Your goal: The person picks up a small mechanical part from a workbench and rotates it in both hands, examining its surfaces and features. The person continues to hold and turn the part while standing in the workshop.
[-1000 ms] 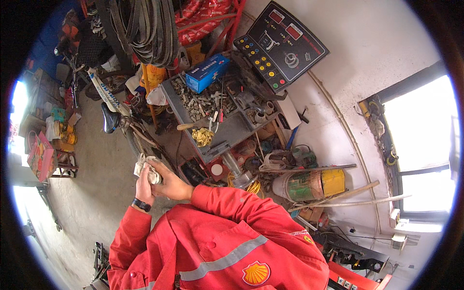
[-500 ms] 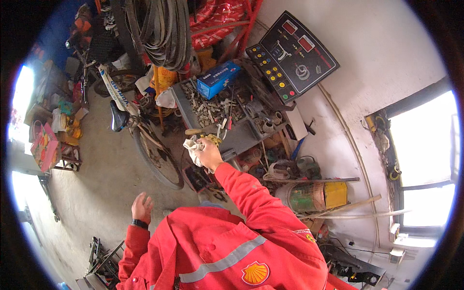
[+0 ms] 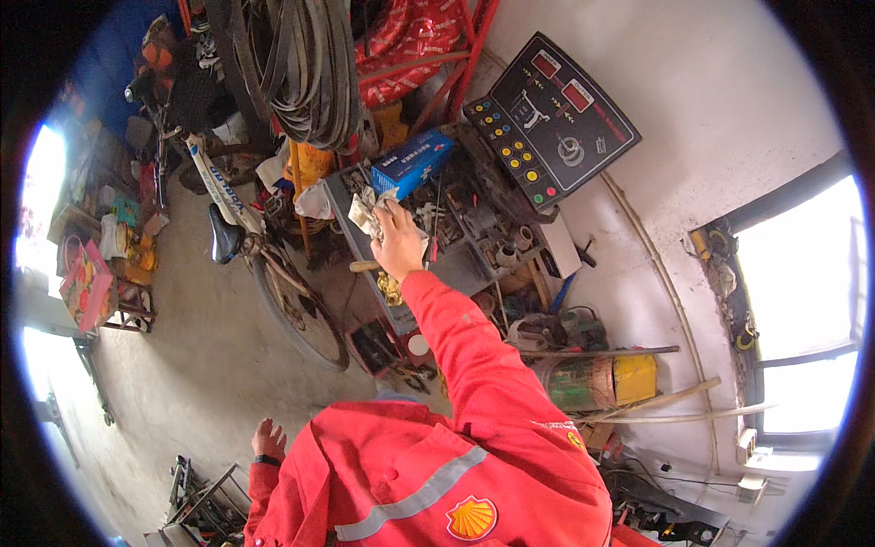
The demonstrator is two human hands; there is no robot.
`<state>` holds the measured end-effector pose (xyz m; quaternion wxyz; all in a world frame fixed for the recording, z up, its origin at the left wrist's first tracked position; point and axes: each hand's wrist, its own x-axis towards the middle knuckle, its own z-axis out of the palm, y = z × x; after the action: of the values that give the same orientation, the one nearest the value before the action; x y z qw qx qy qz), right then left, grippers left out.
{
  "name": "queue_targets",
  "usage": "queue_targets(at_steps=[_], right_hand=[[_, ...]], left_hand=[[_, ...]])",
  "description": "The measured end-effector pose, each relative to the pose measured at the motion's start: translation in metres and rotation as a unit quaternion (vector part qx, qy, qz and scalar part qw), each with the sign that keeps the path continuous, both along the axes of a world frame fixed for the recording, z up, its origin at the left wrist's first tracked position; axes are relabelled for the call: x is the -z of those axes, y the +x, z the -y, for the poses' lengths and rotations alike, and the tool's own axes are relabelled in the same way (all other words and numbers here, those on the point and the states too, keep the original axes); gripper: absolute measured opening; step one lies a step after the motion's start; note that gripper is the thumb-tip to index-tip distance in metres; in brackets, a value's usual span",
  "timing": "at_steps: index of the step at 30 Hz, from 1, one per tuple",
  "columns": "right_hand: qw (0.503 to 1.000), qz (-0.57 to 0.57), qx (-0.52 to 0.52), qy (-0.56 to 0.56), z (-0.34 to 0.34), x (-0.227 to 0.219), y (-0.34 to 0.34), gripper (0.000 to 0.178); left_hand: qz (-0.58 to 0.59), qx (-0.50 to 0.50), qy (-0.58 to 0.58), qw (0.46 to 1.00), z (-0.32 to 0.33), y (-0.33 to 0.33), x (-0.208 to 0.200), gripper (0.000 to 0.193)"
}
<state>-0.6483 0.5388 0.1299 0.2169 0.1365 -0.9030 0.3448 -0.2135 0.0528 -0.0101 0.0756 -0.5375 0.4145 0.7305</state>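
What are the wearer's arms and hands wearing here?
Both arms are in the long red sleeves of a work jacket, which has a grey reflective band and a yellow shell-shaped badge on red. Both hands are bare, with no gloves: the right hand up at the bench, the left hand low. A dark band, perhaps a watch, sits at the left wrist.

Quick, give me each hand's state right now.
Left hand: open, empty, hanging at the person's side.
Right hand: reaching over the cluttered tool tray, closed on a crumpled whitish rag.
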Motion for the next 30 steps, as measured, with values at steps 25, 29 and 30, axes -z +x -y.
queue_targets(at_steps=[25, 29, 30], right_hand=[[0.901, 0.358, 0.161, 0.186, 0.009, -0.027, -0.175, 0.079], [0.919, 0.273, 0.243, 0.15, 0.0, -0.006, -0.158, 0.066], [0.908, 0.279, 0.258, 0.178, -0.005, -0.002, -0.153, 0.058]], left_hand=[[0.041, 0.296, -0.184, 0.936, 0.013, 0.021, -0.011, 0.058], [0.041, 0.306, -0.186, 0.933, 0.009, 0.021, -0.007, 0.059], [0.04, 0.308, -0.188, 0.932, 0.009, 0.019, -0.006, 0.059]])
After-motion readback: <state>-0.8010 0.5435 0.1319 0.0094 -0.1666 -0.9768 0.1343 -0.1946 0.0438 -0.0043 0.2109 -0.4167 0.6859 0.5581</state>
